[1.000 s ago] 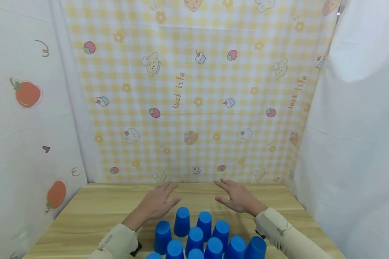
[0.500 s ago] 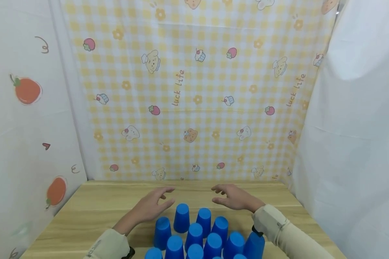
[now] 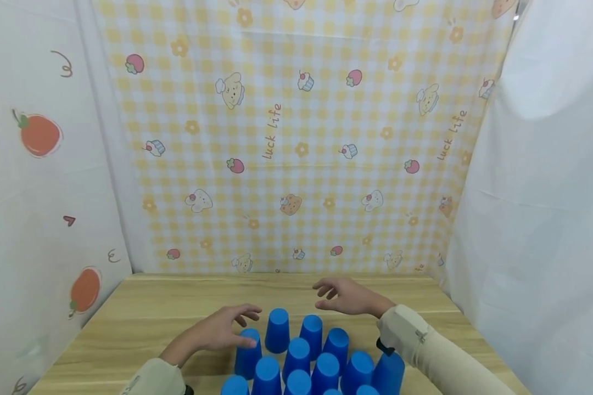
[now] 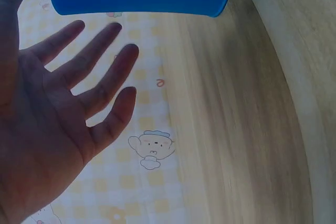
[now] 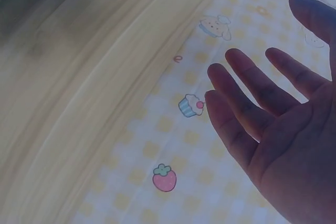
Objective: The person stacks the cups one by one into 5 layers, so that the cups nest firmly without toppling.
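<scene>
Light wooden worktop (image 3: 143, 318), blue upturned cups (image 3: 296, 356) clustered near front. Yellow checked cartoon cloth (image 3: 296, 153) behind, white sheets at sides. Left hand (image 3: 217, 332), right hand (image 3: 348, 296) released, fingers spread, grasping nothing.

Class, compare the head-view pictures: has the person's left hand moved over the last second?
Yes. The left hand has drawn back from the far side of the table toward the person and now reaches the leftmost blue cup.

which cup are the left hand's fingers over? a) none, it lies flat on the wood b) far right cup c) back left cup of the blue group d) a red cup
c: the left hand reaches over the back left blue cup; the right hand hangs apart behind the group.
</scene>
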A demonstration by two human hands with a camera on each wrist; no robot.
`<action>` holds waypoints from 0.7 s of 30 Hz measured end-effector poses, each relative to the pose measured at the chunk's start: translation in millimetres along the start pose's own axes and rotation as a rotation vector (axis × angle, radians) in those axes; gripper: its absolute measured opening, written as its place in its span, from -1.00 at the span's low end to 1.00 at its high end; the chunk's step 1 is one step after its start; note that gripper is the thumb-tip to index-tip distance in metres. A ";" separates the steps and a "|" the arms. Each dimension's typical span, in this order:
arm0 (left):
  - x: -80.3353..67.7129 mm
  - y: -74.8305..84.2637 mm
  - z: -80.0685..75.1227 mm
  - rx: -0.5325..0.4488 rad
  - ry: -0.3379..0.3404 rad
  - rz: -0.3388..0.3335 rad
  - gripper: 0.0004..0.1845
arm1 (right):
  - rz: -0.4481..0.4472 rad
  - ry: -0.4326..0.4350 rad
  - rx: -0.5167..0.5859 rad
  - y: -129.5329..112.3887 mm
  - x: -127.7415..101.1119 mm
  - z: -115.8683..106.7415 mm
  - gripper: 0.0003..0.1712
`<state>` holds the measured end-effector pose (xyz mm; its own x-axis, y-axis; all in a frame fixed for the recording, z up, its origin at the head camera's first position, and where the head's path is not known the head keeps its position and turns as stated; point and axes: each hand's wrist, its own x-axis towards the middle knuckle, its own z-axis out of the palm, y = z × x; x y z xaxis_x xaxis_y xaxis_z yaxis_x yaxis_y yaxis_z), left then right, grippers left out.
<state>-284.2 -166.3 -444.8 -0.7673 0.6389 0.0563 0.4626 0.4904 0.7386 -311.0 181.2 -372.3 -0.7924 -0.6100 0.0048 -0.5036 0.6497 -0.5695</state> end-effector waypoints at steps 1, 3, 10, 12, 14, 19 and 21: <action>-0.7 0.0 -1.1 -0.008 -0.012 0.010 -0.27 | 0.000 -0.001 0.005 -1.9 1.7 0.3 -0.50; -1.7 0.1 -3.0 -0.032 -0.030 0.021 -0.30 | 0.006 -0.003 0.014 -5.8 5.3 1.2 -0.48; -4.6 4.4 -1.7 -0.064 -0.042 -0.003 -0.58 | -0.005 -0.035 0.065 -22.6 15.2 7.9 -0.45; -4.5 4.2 -0.3 -0.053 -0.023 -0.003 -0.60 | -0.002 -0.043 0.071 -26.6 16.7 9.6 -0.45; -4.3 3.3 0.7 -0.041 0.001 0.001 -0.59 | 0.001 -0.045 0.066 -29.1 18.4 11.2 -0.44; -4.6 0.9 2.2 -0.027 0.045 -0.002 -0.54 | -0.016 -0.058 0.072 -30.7 22.9 15.9 -0.43; -4.8 1.0 2.3 -0.032 0.055 -0.003 -0.53 | -0.022 -0.063 0.077 -30.5 24.5 17.9 -0.42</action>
<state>-279.1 -167.5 -445.8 -0.7925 0.6031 0.0902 0.4463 0.4729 0.7597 -309.0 138.3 -369.5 -0.7570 -0.6526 -0.0320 -0.4911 0.6005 -0.6310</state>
